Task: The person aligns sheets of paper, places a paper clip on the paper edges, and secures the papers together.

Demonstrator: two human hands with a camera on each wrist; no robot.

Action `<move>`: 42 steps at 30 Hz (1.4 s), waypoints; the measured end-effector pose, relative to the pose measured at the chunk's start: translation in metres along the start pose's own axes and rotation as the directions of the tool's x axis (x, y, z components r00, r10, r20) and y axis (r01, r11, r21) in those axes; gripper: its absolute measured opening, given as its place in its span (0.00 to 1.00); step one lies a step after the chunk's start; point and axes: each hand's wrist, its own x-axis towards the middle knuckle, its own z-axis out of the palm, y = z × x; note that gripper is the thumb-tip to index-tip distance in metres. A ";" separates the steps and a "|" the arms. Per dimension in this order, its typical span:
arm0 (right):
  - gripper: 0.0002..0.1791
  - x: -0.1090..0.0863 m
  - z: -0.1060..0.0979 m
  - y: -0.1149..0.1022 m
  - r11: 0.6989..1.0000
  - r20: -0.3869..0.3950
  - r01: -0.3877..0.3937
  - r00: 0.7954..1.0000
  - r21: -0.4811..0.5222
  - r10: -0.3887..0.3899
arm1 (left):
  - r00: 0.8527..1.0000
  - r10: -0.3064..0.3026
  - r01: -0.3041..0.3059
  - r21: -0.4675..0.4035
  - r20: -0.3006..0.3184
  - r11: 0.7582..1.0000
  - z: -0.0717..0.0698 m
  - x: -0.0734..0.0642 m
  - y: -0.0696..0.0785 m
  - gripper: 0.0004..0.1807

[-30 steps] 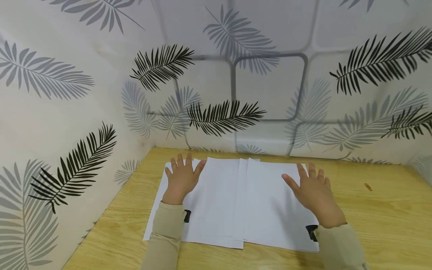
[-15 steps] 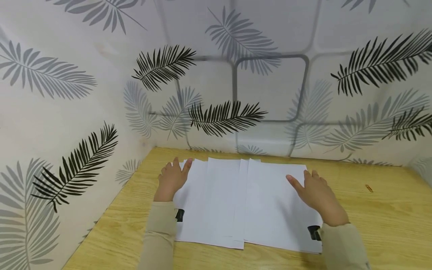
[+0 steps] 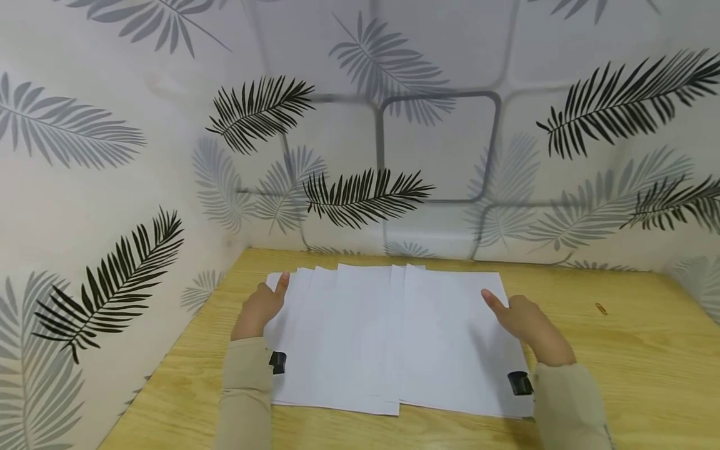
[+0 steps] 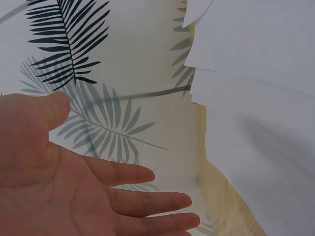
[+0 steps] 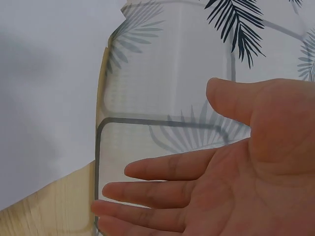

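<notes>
Several white sheets of paper (image 3: 362,337) lie overlapping, fanned side by side on the wooden table. My left hand (image 3: 259,310) is at their left edge with the thumb raised. In the left wrist view its palm and fingers (image 4: 142,201) are spread straight, holding nothing, apart from the sheets (image 4: 266,113). Beyond the right edge of the paper is my right hand (image 3: 531,326), thumb up. Its straight fingers (image 5: 157,194) hold nothing in the right wrist view, with the paper (image 5: 44,98) off to the left.
A small orange paper clip (image 3: 601,309) lies to the right on the wooden table (image 3: 635,362). Leaf-patterned wall covering (image 3: 427,156) rises behind the table and along its left side. Small black pieces (image 3: 519,382) show beside both sleeves.
Both hands have turned from palms down over the sheets to thumbs up. The left hand has moved left to the paper's edge, uncovering more sheets; the right has shifted slightly.
</notes>
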 end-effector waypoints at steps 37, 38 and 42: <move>0.48 0.010 0.007 0.026 0.981 0.028 -0.131 0.991 0.145 0.128 | 0.994 -0.064 0.065 -0.003 0.086 0.998 0.006 0.023 -0.033 0.46; 0.48 0.011 0.007 0.027 0.980 0.030 -0.134 0.991 0.148 0.131 | 0.994 -0.060 0.061 -0.009 0.088 0.998 0.005 0.023 -0.033 0.47; 0.50 0.011 0.005 0.028 0.974 0.038 -0.154 0.988 0.163 0.150 | 0.995 -0.054 0.057 -0.029 0.084 0.998 0.003 0.023 -0.031 0.46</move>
